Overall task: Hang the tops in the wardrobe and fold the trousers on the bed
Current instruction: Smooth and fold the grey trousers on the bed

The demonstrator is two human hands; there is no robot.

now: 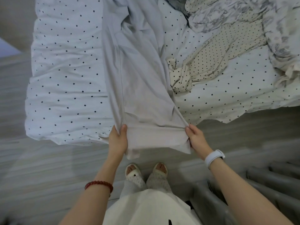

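Pale grey trousers (pixel 139 82) lie stretched lengthwise down the bed (pixel 65 78), their near end hanging over the bed's front edge. My left hand (pixel 117 139) grips the left corner of that near end, thumb on top of the cloth. My right hand (pixel 195 137) pinches the right corner, and the fabric is pulled taut between the two hands. A cream garment with small black dots (pixel 203 62) lies crumpled on the bed just right of the trousers, with a knotted bunch at its near end.
The bed has a white cover with dark dots. A grey-patterned crumpled fabric (pixel 243 18) lies at the far right. Wooden floor (pixel 40 168) surrounds the bed. My slippered feet (pixel 146 171) stand at the bed's edge. Grey tubes (pixel 267 179) are at lower right.
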